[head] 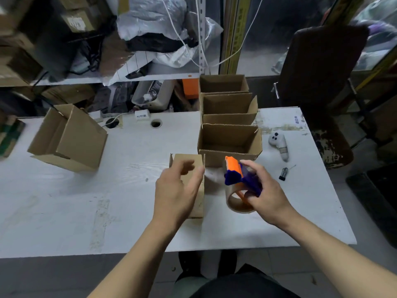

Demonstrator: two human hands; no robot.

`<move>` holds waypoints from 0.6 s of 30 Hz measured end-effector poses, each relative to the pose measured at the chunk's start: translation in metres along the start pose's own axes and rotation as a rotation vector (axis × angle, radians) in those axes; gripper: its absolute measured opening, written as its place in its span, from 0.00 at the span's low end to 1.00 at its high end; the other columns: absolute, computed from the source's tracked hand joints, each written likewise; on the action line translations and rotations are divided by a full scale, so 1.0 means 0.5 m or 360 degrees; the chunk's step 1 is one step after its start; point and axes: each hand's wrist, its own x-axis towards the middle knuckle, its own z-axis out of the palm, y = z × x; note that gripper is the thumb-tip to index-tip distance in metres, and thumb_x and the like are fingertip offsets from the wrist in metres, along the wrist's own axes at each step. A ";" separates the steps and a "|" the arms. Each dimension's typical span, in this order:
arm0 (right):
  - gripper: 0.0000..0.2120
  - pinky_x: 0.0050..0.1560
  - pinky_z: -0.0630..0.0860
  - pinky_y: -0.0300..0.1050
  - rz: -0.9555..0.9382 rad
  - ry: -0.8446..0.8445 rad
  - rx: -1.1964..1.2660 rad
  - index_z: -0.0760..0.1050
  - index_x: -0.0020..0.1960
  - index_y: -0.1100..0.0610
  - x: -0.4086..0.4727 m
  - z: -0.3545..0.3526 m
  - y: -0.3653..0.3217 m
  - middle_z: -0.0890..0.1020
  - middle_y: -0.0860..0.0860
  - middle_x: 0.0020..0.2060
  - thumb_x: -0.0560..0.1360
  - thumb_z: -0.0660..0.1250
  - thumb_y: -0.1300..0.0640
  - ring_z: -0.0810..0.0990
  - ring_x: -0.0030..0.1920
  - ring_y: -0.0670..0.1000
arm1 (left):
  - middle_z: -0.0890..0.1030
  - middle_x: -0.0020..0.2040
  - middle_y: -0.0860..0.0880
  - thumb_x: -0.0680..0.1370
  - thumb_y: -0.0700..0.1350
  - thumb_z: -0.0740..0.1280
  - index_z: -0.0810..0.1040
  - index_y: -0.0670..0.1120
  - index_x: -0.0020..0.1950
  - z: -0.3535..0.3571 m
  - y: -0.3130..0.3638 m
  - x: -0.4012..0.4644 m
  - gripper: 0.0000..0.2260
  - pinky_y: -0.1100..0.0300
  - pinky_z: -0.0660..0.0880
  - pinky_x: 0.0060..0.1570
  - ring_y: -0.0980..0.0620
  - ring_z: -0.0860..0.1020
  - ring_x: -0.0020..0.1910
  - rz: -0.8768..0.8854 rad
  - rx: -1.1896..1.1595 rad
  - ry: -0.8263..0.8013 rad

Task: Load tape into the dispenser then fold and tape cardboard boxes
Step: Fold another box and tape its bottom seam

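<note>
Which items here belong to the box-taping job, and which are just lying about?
Job: tape dispenser gripped by the right hand; small box under the left hand; open boxes; tipped box.
Lying about: white controller; small black tool; chair.

Left hand [175, 190] covers much of the small cardboard box [194, 168]; contact cannot be confirmed. Right hand [265, 195] hides part of the tape dispenser [236, 175], which is motion-blurred. Table [86, 201] left end is cut by the frame edge. Label print [142, 115] illegible.
</note>
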 end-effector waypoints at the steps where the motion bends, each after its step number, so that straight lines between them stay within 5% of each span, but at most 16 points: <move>1: 0.40 0.56 0.76 0.32 -0.0139 0.0038 -0.0028 0.67 0.73 0.35 -0.005 -0.012 -0.014 0.73 0.32 0.63 0.72 0.78 0.65 0.75 0.63 0.40 | 0.86 0.54 0.59 0.79 0.61 0.70 0.83 0.56 0.59 -0.001 0.016 0.001 0.13 0.63 0.75 0.54 0.59 0.81 0.56 -0.0221 -0.0227 -0.0198; 5: 0.37 0.52 0.79 0.40 -0.0718 0.0131 -0.0407 0.66 0.78 0.47 0.003 -0.033 -0.030 0.75 0.47 0.64 0.74 0.78 0.47 0.76 0.60 0.50 | 0.88 0.51 0.46 0.81 0.61 0.65 0.86 0.46 0.59 -0.003 0.058 0.002 0.21 0.52 0.77 0.58 0.50 0.85 0.53 -0.0790 -0.0996 -0.0717; 13: 0.30 0.51 0.81 0.47 -0.1089 0.0228 -0.0820 0.67 0.78 0.56 0.008 -0.030 -0.020 0.78 0.58 0.62 0.78 0.70 0.52 0.76 0.59 0.54 | 0.86 0.38 0.52 0.82 0.49 0.70 0.86 0.43 0.45 0.001 0.053 -0.013 0.12 0.65 0.78 0.44 0.60 0.82 0.38 -0.0531 -0.0851 -0.0517; 18: 0.30 0.48 0.80 0.47 -0.1140 0.0278 -0.0933 0.66 0.78 0.56 0.006 -0.020 -0.024 0.77 0.58 0.60 0.78 0.69 0.55 0.76 0.57 0.54 | 0.85 0.38 0.57 0.81 0.53 0.71 0.86 0.51 0.44 0.020 0.033 -0.021 0.10 0.66 0.76 0.42 0.61 0.82 0.39 -0.0350 -0.0428 -0.0184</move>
